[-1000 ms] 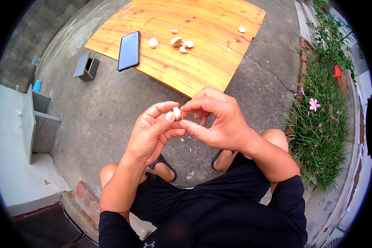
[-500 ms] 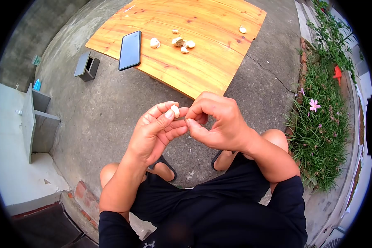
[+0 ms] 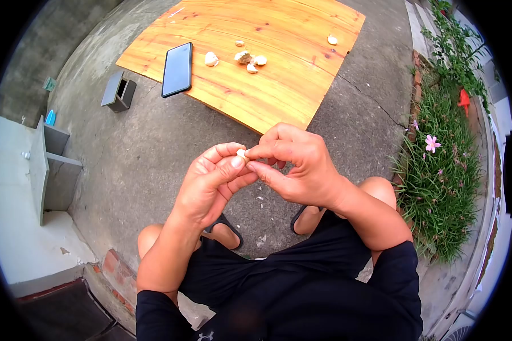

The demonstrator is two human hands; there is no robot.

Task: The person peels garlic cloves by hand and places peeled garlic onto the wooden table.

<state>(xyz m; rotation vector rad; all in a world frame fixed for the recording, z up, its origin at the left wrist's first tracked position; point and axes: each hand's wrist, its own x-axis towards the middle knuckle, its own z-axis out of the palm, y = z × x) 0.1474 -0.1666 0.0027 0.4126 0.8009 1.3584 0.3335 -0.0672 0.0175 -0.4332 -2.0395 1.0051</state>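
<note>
A small whitish garlic clove (image 3: 241,153) is pinched between the thumb and index finger of my left hand (image 3: 207,182), its other fingers curved below. My right hand (image 3: 304,165) meets it from the right, thumb and index fingertip closed at the clove's edge. Both hands are above the ground, just short of the wooden table (image 3: 290,96). On the tabletop sits a partly broken garlic bulb (image 3: 243,57) with loose cloves around it. Another garlic piece (image 3: 211,59) lies to its left, and one single clove (image 3: 332,40) rests near the right edge.
A dark phone (image 3: 177,68) lies at the table's near left edge. Left of the table a grey box-like stool (image 3: 119,92) stands on the concrete. Grassy plants (image 3: 441,193) with pink flowers line the right side. My sandalled feet (image 3: 226,234) are below my hands.
My right hand has shifted left, and its thumb and index finger now touch the garlic clove. The left hand has stayed almost in place.
</note>
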